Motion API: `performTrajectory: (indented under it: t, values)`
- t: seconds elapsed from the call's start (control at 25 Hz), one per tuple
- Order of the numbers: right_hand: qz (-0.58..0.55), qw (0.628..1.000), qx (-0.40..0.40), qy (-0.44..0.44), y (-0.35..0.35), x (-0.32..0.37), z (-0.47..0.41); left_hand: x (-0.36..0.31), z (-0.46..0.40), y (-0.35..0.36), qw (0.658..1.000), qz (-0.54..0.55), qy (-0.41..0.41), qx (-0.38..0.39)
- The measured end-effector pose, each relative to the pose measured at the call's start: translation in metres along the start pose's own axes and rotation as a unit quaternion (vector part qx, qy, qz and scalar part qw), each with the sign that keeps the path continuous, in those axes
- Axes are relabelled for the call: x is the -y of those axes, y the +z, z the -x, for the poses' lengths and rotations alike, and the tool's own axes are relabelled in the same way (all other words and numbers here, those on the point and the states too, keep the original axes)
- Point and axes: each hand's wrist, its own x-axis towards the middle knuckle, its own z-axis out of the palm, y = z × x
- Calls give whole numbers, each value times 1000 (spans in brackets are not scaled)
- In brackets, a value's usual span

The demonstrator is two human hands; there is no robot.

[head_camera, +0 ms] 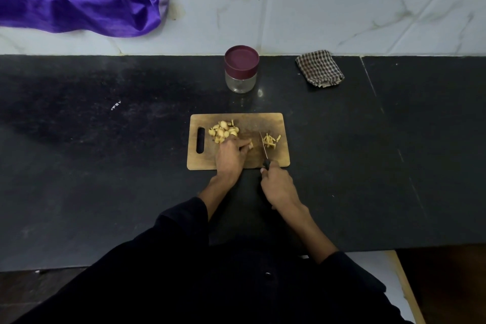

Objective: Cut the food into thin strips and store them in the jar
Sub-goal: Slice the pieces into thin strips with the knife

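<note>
Wooden board (pixel 273 119): left hand (pixel 229 156) pinches a half-hidden piece (pixel 250 145); right hand (pixel 276 183) grips the knife (pixel 265 148), handle mostly hidden.

**Food half cut, jar closed**

Pale yellow chunks (pixel 223 131) sit piled on the board's left side, thin strips (pixel 271 140) in a small heap on the right. One little piece (pixel 250 145) lies between them. The glass jar (pixel 241 69) stands upright behind the board, maroon lid on.
</note>
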Motion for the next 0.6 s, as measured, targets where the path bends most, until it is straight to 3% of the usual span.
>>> performTrajectory:
  t: [0.6]
  values:
    - [7,999,34,-9,7,3,-3,-3,1,-4,1000,15,-4,-10]
